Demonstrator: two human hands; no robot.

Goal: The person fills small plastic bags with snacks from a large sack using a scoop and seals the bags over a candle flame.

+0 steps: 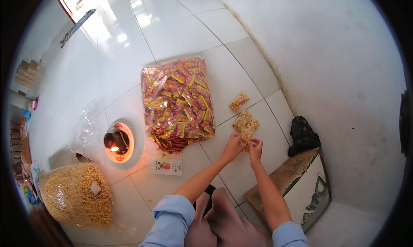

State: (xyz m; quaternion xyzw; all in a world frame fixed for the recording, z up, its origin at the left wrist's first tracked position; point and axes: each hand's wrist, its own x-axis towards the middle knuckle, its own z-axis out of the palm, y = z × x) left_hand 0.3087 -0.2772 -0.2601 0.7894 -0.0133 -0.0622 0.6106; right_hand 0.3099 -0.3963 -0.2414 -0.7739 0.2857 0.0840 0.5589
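Both my hands are close together over the tiled floor. My left hand (pixel 233 147) and my right hand (pixel 256 150) pinch the edges of a small clear packet (pixel 246 135) of pale yellow snack pieces. Just beyond it lie similar filled packets (pixel 246 118), close together on the tiles. Farther off is one packet with a red and yellow label (pixel 239 102). To the left stands a large clear bag of red and yellow sachets (pixel 178 103).
A small flame burns at a dark object on a plate (pixel 130 137). A white printed card or box (pixel 166 166) lies nearby. At lower left sits a big clear bag of yellow pieces (pixel 71 195). A worn box (pixel 297 178) and black plastic bag (pixel 303 135) stand by the wall.
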